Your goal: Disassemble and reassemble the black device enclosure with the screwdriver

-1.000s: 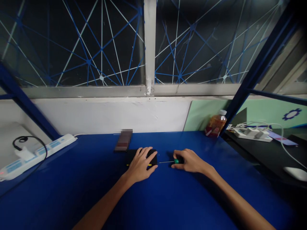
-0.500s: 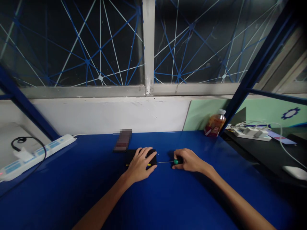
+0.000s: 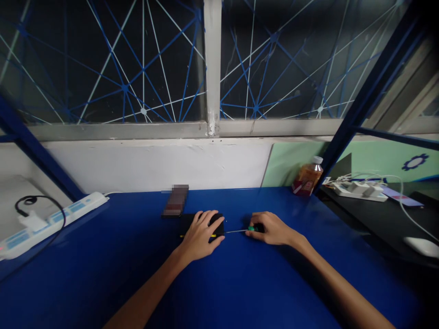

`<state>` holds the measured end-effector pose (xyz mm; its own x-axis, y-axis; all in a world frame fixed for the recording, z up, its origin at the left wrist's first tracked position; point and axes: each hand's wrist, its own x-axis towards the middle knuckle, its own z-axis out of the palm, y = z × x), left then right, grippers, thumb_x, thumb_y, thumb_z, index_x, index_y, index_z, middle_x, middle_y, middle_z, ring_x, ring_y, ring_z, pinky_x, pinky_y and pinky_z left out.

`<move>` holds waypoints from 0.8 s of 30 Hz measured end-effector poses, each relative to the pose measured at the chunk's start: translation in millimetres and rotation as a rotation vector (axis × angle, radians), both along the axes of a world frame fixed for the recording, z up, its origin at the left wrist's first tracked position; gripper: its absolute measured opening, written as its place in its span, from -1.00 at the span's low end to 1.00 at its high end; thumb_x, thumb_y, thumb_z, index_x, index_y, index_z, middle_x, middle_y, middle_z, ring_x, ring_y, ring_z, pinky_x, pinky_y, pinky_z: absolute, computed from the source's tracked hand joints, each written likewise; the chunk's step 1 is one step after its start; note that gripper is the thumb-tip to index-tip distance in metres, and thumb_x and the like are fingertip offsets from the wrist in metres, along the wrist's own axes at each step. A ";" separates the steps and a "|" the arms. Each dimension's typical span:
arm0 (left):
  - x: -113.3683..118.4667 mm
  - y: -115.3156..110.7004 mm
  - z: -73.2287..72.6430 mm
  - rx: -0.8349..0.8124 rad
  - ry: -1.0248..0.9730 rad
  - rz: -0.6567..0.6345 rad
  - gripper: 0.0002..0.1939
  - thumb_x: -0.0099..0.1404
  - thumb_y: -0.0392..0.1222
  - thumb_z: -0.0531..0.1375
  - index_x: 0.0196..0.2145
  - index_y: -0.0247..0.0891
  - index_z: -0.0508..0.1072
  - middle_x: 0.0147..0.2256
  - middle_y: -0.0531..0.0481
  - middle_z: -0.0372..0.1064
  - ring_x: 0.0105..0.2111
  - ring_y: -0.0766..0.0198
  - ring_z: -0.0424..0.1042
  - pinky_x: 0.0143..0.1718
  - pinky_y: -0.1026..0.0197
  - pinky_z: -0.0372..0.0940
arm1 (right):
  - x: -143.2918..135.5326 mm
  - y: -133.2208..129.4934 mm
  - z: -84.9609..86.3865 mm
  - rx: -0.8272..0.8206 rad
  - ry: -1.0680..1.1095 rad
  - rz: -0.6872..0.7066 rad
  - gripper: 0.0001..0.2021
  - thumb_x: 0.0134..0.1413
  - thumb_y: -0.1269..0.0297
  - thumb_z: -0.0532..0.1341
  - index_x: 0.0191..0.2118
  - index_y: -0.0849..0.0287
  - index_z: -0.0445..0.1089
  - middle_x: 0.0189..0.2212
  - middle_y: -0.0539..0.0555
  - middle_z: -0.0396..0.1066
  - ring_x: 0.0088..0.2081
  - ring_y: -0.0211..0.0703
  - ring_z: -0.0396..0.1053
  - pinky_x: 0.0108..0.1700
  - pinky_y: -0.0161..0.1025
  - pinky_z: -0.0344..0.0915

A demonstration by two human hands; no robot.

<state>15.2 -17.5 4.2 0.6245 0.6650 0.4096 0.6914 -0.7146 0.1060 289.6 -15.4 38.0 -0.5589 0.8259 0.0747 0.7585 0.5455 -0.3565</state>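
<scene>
Pressed flat, fingers spread, over a small black device (image 3: 187, 225) with a yellow stripe: left hand (image 3: 201, 235), on the blue tabletop (image 3: 240, 283). Closed around the green-and-black handle of a thin screwdriver (image 3: 252, 228): right hand (image 3: 272, 228), with the metal shaft lying level and its tip at the device's right edge. Just behind the device, a blurred dark rectangular object (image 3: 176, 200). Far left, a white power strip (image 3: 51, 221) with a black cable. Far right against the wall, an amber drink bottle (image 3: 307, 177).
</scene>
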 end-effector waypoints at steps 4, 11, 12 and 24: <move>-0.2 0.4 0.0 0.009 -0.008 -0.007 -0.54 0.32 -0.04 0.11 0.15 -0.11 0.22 0.13 -0.15 0.16 0.11 -0.04 0.14 0.10 -0.20 0.07 | 0.7 2.5 -2.6 -0.021 -0.004 -0.031 -0.68 -0.05 -0.03 0.25 -0.42 0.17 0.36 -0.42 0.02 0.37 -0.46 -0.25 0.25 -0.45 -0.33 0.01; -0.3 0.7 -0.2 0.004 -0.015 -0.011 -0.53 0.31 -0.05 0.11 0.16 -0.12 0.22 0.12 -0.16 0.17 0.11 -0.05 0.15 0.09 -0.21 0.07 | -3.6 0.9 -5.7 -0.094 -0.013 -0.058 -0.66 -0.07 -0.06 0.27 -0.37 0.13 0.30 -0.57 -0.07 0.33 -0.55 -0.30 0.19 -0.49 -0.34 -0.06; -0.3 0.6 -0.2 0.005 -0.016 -0.013 -0.53 0.31 -0.05 0.11 0.16 -0.12 0.22 0.12 -0.16 0.17 0.11 -0.05 0.15 0.09 -0.21 0.07 | -4.1 0.3 -5.2 -0.087 -0.013 -0.057 -0.65 -0.06 -0.07 0.26 -0.36 0.13 0.31 -0.57 -0.07 0.33 -0.55 -0.30 0.19 -0.49 -0.34 -0.06; -0.4 0.8 -0.4 0.012 -0.027 -0.022 -0.53 0.32 -0.03 0.10 0.16 -0.10 0.21 0.12 -0.15 0.17 0.11 -0.06 0.15 0.08 -0.22 0.08 | 0.1 2.9 -2.3 -0.039 -0.002 -0.045 -0.66 -0.04 -0.05 0.24 -0.40 0.17 0.42 -0.41 0.04 0.41 -0.45 -0.24 0.28 -0.43 -0.32 0.03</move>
